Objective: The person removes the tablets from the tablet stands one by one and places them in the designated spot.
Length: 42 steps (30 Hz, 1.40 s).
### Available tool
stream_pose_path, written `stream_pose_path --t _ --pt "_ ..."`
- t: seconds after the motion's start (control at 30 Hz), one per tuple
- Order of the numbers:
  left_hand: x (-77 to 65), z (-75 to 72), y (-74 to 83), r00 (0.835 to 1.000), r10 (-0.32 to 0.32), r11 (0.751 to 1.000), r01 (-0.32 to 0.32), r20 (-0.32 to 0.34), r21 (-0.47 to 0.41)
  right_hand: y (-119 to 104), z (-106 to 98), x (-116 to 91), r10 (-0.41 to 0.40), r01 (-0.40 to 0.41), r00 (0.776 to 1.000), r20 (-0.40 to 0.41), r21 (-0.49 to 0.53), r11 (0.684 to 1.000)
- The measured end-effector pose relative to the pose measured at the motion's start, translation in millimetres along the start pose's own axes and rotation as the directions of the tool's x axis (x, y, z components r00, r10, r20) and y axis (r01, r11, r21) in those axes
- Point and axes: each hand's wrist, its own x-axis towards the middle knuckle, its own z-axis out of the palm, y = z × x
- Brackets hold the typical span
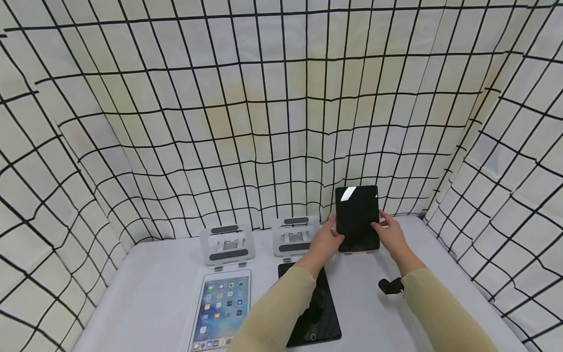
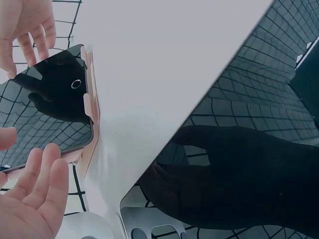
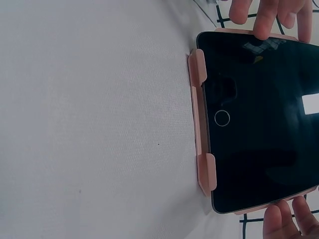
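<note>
A black tablet [image 1: 358, 215] stands upright at the back right of the table in a pink stand [image 3: 201, 124], whose lower lips hook over its bottom edge. My left hand [image 1: 324, 243] holds the tablet's left side, thumb toward the screen and fingers along the edge. On the opposite side, my right hand [image 1: 391, 236] grips the lower right edge in the same way. Both hands also show around the tablet [image 3: 264, 124] in the right wrist view. The back of the stand is hidden.
Two grey-white tablet stands [image 1: 227, 244] [image 1: 293, 237] stand left of my hands. In front lie a white tablet [image 1: 222, 308] with its screen lit and a dark tablet [image 1: 316, 318] under my left forearm. A black object [image 1: 390, 286] is by my right sleeve. Gridded white curtains [image 1: 281, 112] enclose the table.
</note>
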Motion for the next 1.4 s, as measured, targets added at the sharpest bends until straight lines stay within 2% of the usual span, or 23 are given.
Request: stream_pose_path --t 0.27,0.57,0.77,0.9,1.03,1.17,1.4 --pt "5.4 0.7 1.4 1.0 -0.019 0.999 0.018 -0.012 -0.04 2 0 3 -0.02 0.02 1.0 -0.004 -0.003 1.0" --pt "5.6 -4.2 1.5 1.0 -0.022 0.978 0.026 0.021 -0.205 2 -2 6 0.003 -0.003 1.0 -0.005 -0.007 1.0" --pt "4.3 -6.7 -1.7 0.999 -0.02 0.978 0.03 0.046 -0.207 5 -2 7 -0.016 0.016 1.0 -0.003 -0.005 1.0" --pt "3.1 -5.5 -3.4 0.999 0.013 0.981 -0.005 0.039 -0.193 10 -3 4 -0.031 0.033 0.999 -0.03 0.045 0.998" --pt "2.2 -1.5 -3.9 0.999 0.054 0.976 -0.052 0.003 -0.211 18 -3 2 -0.053 0.059 0.995 -0.079 0.074 0.996" --pt "2.6 0.9 -2.9 0.995 0.079 0.968 -0.092 -0.066 -0.232 22 -2 3 -0.068 0.079 0.991 -0.117 0.1 0.992" --pt "4.8 4.7 -1.5 0.982 0.105 0.973 -0.134 -0.155 -0.189 25 1 3 -0.068 0.088 0.989 -0.129 0.16 0.983"
